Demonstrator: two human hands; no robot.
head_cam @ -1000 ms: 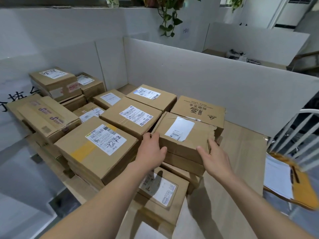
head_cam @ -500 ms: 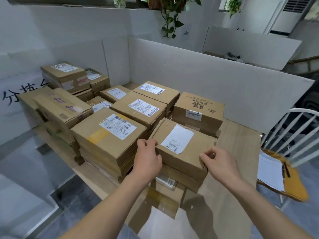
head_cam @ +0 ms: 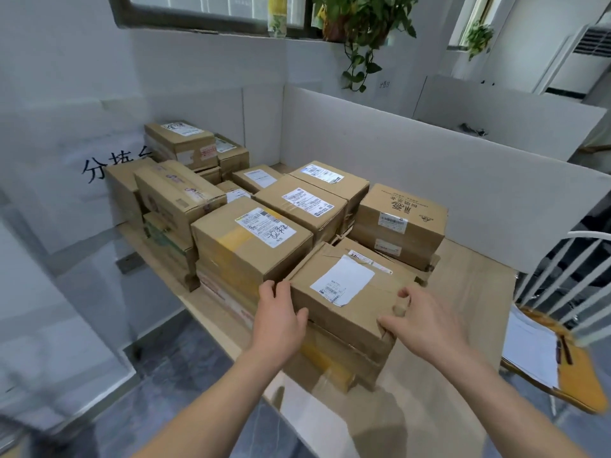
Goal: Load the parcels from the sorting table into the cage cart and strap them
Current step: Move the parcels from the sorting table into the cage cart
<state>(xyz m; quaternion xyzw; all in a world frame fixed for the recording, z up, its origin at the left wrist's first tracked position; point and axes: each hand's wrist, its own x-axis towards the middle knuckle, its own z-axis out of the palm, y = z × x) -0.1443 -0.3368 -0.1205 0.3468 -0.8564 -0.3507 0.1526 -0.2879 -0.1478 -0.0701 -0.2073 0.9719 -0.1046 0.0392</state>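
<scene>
A brown cardboard parcel with a white label (head_cam: pixel 350 292) lies on top of a low stack of flatter boxes at the near edge of the wooden sorting table (head_cam: pixel 469 292). My left hand (head_cam: pixel 279 317) grips its left near corner, thumb on the front face. My right hand (head_cam: pixel 420 322) clasps its right near corner, fingers curled over the top edge. Several other taped parcels fill the table behind, among them a box with yellow tape (head_cam: pixel 251 246) right beside my left hand. No cage cart shows.
White partition boards (head_cam: pixel 429 166) wall the table's back and right. A white chair (head_cam: pixel 562 276) with an orange clipboard and papers (head_cam: pixel 549 355) stands at the right. Grey floor lies left of the table. A hanging plant (head_cam: pixel 360 31) trails from the windowsill.
Both hands have closed tighter on the labelled parcel's near corners. The view has pulled back and tilted up, so the stack under it and more of the wall show.
</scene>
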